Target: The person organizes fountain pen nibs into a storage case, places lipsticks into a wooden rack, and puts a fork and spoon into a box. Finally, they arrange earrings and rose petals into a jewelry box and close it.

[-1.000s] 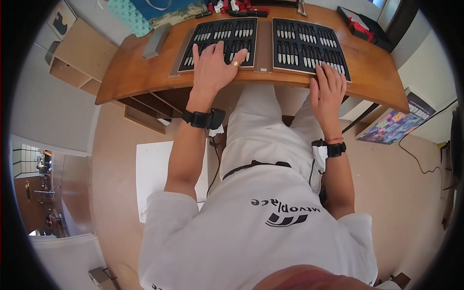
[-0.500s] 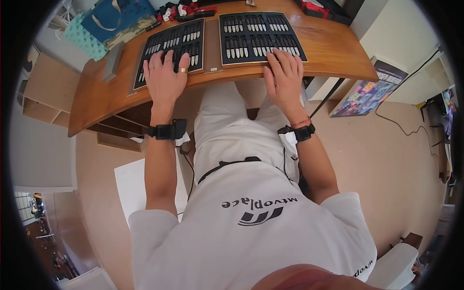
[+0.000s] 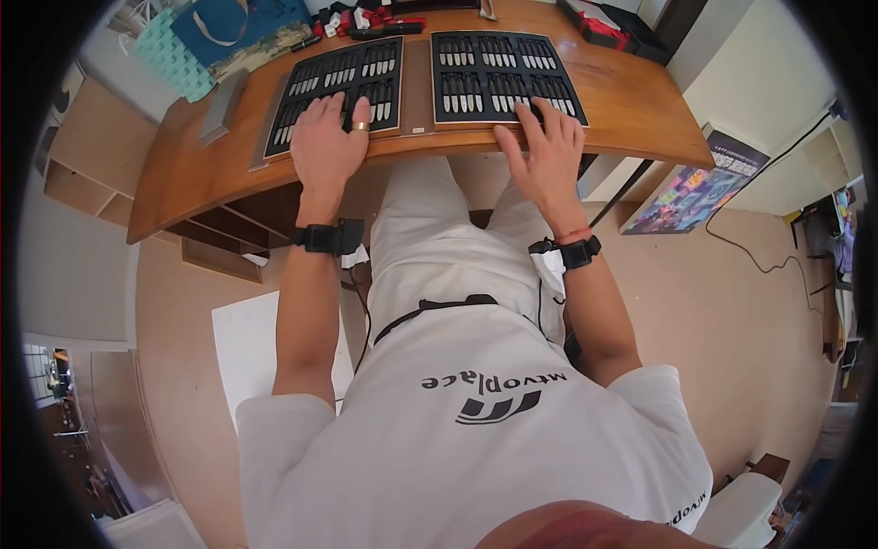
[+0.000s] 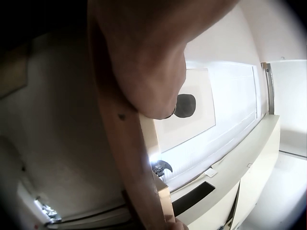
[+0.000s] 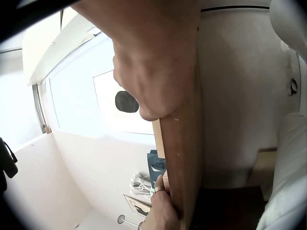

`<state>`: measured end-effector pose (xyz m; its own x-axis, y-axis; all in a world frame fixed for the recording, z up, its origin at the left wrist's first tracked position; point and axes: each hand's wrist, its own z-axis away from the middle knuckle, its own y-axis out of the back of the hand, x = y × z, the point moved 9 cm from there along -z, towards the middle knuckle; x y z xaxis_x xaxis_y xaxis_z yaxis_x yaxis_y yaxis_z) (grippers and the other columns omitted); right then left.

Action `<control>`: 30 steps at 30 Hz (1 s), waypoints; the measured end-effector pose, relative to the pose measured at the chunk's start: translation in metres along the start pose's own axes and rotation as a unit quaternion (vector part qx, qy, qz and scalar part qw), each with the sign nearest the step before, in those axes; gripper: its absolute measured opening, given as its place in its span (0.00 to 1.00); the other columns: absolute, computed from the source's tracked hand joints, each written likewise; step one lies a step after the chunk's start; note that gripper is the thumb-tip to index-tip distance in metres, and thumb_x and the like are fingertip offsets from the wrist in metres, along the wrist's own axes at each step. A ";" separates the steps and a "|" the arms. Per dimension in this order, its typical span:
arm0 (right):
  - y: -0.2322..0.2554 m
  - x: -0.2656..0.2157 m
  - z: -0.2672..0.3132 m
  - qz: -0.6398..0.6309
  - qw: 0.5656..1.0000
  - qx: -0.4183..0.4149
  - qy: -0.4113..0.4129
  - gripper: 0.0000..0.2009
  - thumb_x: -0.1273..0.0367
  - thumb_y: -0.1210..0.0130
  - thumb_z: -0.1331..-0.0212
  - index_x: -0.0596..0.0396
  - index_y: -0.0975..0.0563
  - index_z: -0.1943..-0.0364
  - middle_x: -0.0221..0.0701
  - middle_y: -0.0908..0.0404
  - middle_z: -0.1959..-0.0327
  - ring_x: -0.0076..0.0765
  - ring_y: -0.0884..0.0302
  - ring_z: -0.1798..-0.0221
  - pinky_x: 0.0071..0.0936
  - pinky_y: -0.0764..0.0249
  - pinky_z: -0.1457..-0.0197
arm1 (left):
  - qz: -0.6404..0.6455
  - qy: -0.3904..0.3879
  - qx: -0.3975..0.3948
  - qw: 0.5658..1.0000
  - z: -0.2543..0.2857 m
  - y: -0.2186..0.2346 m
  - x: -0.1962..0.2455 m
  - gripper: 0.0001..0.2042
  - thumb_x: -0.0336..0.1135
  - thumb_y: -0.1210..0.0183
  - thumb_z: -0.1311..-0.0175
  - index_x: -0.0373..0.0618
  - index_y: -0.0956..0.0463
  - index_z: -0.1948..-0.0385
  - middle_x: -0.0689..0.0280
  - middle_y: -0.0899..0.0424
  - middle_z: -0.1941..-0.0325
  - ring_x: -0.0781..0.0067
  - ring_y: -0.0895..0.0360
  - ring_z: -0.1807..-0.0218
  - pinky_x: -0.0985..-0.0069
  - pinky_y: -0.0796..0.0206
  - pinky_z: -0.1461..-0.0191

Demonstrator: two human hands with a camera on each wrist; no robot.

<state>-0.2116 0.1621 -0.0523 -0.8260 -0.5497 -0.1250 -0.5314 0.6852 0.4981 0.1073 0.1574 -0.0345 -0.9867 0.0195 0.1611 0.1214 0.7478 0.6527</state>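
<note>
An open book-like case lies on the wooden desk, its left panel (image 3: 387, 78) and right panel (image 3: 503, 55) joined by a brown spine (image 3: 417, 87). Both dark panels hold rows of small black sticks with white tips. My left hand (image 3: 327, 146) rests over the near edge of the left panel, fingers extended onto the rows, a ring on one finger. At the right panel's near edge lies my right hand (image 3: 546, 156), fingertips over the lower right rows and thumb apart. In the right wrist view, the right hand (image 5: 156, 81) sits at the desk edge.
The wooden desk (image 3: 631, 105) curves around the case. A grey box (image 3: 222, 110) lies to its left. Behind stand a blue bag (image 3: 242, 32) and red and black items (image 3: 366, 20); an open black box (image 3: 608, 27) with red content sits back right. Cables run from both wrists.
The head view has shifted, so the case and desk appear further left. My left hand's fingers lie closer together than before, while the right thumb spreads slightly wider. Both hands stay at the panels.
</note>
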 end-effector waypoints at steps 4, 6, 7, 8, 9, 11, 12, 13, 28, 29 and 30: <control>-0.004 0.008 0.003 -0.007 1.000 -0.010 -0.007 0.20 0.54 0.34 0.32 0.52 0.13 0.45 0.41 0.17 0.39 0.48 0.23 0.39 0.44 0.36 0.30 | 0.010 0.039 -0.011 0.999 -0.001 -0.003 -0.009 0.32 0.61 0.43 0.26 0.36 0.14 0.43 0.45 0.11 0.42 0.43 0.18 0.34 0.53 0.30 0.27; -0.002 0.012 0.004 -0.018 1.000 -0.001 -0.009 0.20 0.54 0.34 0.32 0.53 0.14 0.44 0.41 0.17 0.38 0.49 0.23 0.37 0.45 0.37 0.29 | 0.018 0.038 -0.010 0.999 -0.001 -0.004 -0.009 0.32 0.61 0.43 0.26 0.37 0.14 0.43 0.45 0.11 0.42 0.43 0.18 0.34 0.53 0.30 0.27; -0.001 0.012 0.004 -0.031 0.999 0.007 -0.008 0.21 0.54 0.35 0.31 0.53 0.14 0.43 0.41 0.17 0.38 0.49 0.23 0.36 0.45 0.37 0.28 | 0.024 0.042 -0.008 0.999 -0.001 -0.003 -0.011 0.32 0.62 0.43 0.26 0.37 0.14 0.43 0.44 0.11 0.42 0.43 0.18 0.33 0.53 0.30 0.26; -0.001 0.014 0.003 -0.030 0.999 0.008 -0.008 0.21 0.54 0.35 0.31 0.53 0.14 0.43 0.41 0.17 0.38 0.49 0.23 0.36 0.45 0.37 0.28 | 0.025 0.041 -0.007 0.999 -0.001 -0.003 -0.011 0.32 0.62 0.43 0.26 0.37 0.14 0.43 0.44 0.11 0.42 0.43 0.18 0.33 0.53 0.30 0.26; 0.002 0.016 0.003 0.019 1.000 0.019 -0.015 0.21 0.54 0.35 0.31 0.53 0.15 0.43 0.41 0.17 0.39 0.50 0.23 0.35 0.47 0.37 0.27 | 0.028 0.044 -0.009 0.999 -0.001 -0.003 -0.011 0.32 0.62 0.43 0.26 0.37 0.14 0.43 0.44 0.11 0.42 0.43 0.18 0.33 0.53 0.31 0.26; 0.006 0.020 0.004 0.118 0.992 0.037 -0.027 0.22 0.53 0.36 0.30 0.55 0.16 0.42 0.41 0.17 0.39 0.50 0.23 0.34 0.50 0.38 0.26 | 0.031 0.048 -0.013 0.998 -0.001 -0.002 -0.012 0.32 0.62 0.43 0.26 0.37 0.14 0.43 0.45 0.11 0.42 0.43 0.18 0.34 0.53 0.32 0.26; 0.004 0.025 0.006 0.118 0.992 0.034 -0.029 0.22 0.53 0.36 0.30 0.55 0.16 0.42 0.41 0.17 0.39 0.50 0.23 0.34 0.50 0.38 0.26 | 0.030 0.051 -0.014 0.998 -0.001 -0.002 -0.013 0.32 0.62 0.43 0.26 0.38 0.14 0.43 0.45 0.11 0.41 0.43 0.18 0.34 0.54 0.32 0.26; 0.002 0.028 0.007 0.108 0.993 0.032 -0.016 0.22 0.53 0.36 0.30 0.55 0.15 0.44 0.39 0.16 0.41 0.49 0.23 0.35 0.51 0.38 0.26 | 0.029 0.055 -0.017 0.998 0.000 -0.002 -0.013 0.32 0.62 0.43 0.26 0.38 0.14 0.43 0.45 0.11 0.41 0.43 0.18 0.34 0.54 0.32 0.26; 0.011 0.025 -0.006 0.124 0.992 -0.023 0.009 0.21 0.48 0.39 0.29 0.50 0.13 0.48 0.33 0.13 0.50 0.46 0.22 0.41 0.50 0.38 0.26 | 0.045 0.026 0.026 0.998 0.001 0.007 -0.011 0.26 0.56 0.38 0.28 0.40 0.12 0.47 0.46 0.10 0.48 0.43 0.15 0.42 0.53 0.26 0.35; 0.007 0.022 -0.009 0.140 0.989 -0.050 -0.003 0.23 0.47 0.39 0.29 0.49 0.13 0.46 0.35 0.14 0.49 0.47 0.23 0.40 0.51 0.37 0.27 | 0.044 0.024 0.027 0.998 0.002 0.007 -0.012 0.26 0.56 0.38 0.28 0.40 0.12 0.47 0.46 0.10 0.48 0.43 0.15 0.42 0.53 0.26 0.35; 0.005 0.015 -0.012 0.139 0.989 -0.048 -0.005 0.23 0.47 0.39 0.29 0.49 0.13 0.46 0.35 0.14 0.49 0.47 0.23 0.40 0.51 0.37 0.27 | 0.047 0.016 0.036 0.998 0.003 0.008 -0.011 0.25 0.55 0.38 0.28 0.39 0.12 0.48 0.47 0.10 0.48 0.44 0.15 0.43 0.53 0.26 0.36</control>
<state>-0.2245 0.1508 -0.0415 -0.9397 -0.3413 0.0212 -0.2627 0.7602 0.5942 0.1186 0.1648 -0.0330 -0.9673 0.0704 0.2438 0.2034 0.7896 0.5790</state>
